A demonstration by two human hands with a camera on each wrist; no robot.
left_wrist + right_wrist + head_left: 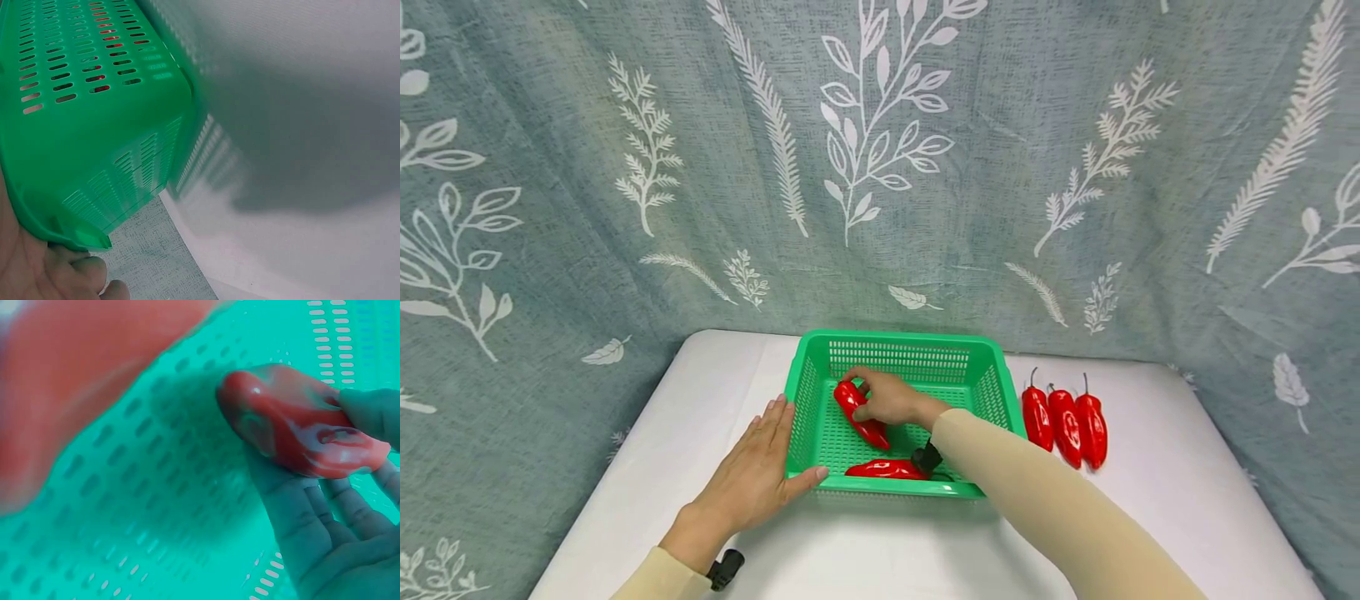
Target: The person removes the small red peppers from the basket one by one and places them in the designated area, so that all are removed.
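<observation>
A green plastic basket [895, 485] with slotted walls stands on the white table. Inside it, my right hand [887, 398] grips a red chili pepper [871, 431]; in the right wrist view the thumb and fingers hold this pepper [294, 425] from both sides. Another red pepper [887, 468] lies along the basket's near wall, partly hidden by the rim. My left hand [756, 467] rests against the basket's left rim at the near corner, fingers straight and thumb on the front edge. In the left wrist view, its fingers [90, 272] show beside the basket's corner.
Three red peppers [1066, 427] with dark stems lie side by side on the table right of the basket. White tabletop [880, 554] extends in front of the basket. A grey-green curtain [970, 283] with white leaf prints hangs behind the table.
</observation>
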